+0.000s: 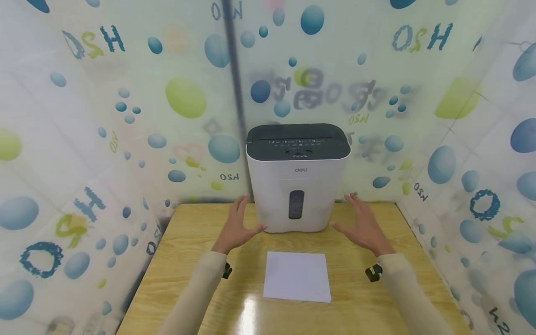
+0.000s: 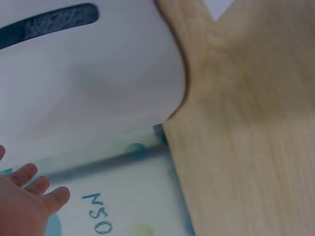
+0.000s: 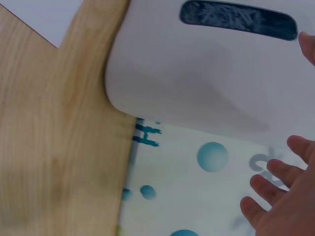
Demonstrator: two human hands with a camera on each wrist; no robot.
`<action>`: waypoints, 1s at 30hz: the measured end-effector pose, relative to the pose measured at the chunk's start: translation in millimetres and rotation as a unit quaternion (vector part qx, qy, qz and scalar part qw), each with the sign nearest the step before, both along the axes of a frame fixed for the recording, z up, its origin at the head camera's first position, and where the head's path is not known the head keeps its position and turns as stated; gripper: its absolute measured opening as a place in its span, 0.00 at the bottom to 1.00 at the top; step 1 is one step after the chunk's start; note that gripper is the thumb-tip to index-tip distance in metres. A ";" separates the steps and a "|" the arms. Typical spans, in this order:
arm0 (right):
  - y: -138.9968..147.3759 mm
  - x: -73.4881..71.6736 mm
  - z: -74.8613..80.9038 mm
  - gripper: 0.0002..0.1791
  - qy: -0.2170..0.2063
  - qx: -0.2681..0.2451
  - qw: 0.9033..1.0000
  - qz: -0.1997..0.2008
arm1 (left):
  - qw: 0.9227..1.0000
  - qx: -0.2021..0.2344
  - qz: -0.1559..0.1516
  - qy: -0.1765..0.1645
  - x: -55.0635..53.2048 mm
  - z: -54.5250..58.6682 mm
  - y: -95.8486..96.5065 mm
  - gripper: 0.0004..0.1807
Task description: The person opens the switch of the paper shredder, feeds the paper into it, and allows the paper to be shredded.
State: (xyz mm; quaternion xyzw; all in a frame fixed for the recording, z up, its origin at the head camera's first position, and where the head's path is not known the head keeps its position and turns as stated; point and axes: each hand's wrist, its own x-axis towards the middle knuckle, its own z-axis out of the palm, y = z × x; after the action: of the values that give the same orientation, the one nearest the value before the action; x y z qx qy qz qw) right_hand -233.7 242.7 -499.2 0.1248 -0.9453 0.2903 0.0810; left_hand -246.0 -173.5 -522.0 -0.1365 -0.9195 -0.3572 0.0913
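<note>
A white paper shredder with a dark grey top stands upright at the back of the wooden table. Its front has a small dark window, with shredded bits faintly visible behind it in the right wrist view. My left hand is held by its left side, fingers spread and apart from it in the left wrist view. On the other side my right hand mirrors it, thumb toward the shredder's front. Neither hand holds anything. White paper lies flat on the table between my forearms.
The wooden table ends at the back against a patterned curtain with blue and green dots. More curtain hangs along both sides, close to the table's edges. A dark pole shadow or strip runs down behind the shredder.
</note>
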 end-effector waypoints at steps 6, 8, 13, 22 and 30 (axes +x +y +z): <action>-11.5 7.5 -26.8 0.58 0.000 -0.005 1.000 0.015 | 0.999 0.003 -0.015 -0.045 11.5 -27.6 5.6 0.61; -15.4 10.9 -35.4 0.58 -0.007 -0.015 1.000 0.021 | 0.998 0.001 -0.021 -0.055 14.6 -36.0 7.6 0.61; -23.5 19.2 -60.0 0.58 -0.027 -0.020 0.999 0.033 | 0.996 -0.021 -0.040 -0.075 20.1 -58.7 14.8 0.60; -34.3 29.9 -99.9 0.59 -0.084 -0.010 0.996 0.035 | 0.992 -0.060 -0.087 -0.073 32.5 -93.4 27.0 0.61; -48.6 40.3 -129.8 0.58 -0.123 0.006 0.991 0.054 | 0.982 -0.106 -0.131 -0.081 46.6 -112.2 40.0 0.59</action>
State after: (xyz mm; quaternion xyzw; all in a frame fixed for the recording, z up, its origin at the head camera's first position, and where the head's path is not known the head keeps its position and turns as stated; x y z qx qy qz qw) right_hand -193.4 194.1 -629.0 0.1391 -0.9418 0.3014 -0.0523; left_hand -199.4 -133.4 -634.1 -0.2352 -0.9305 -0.2769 -0.0461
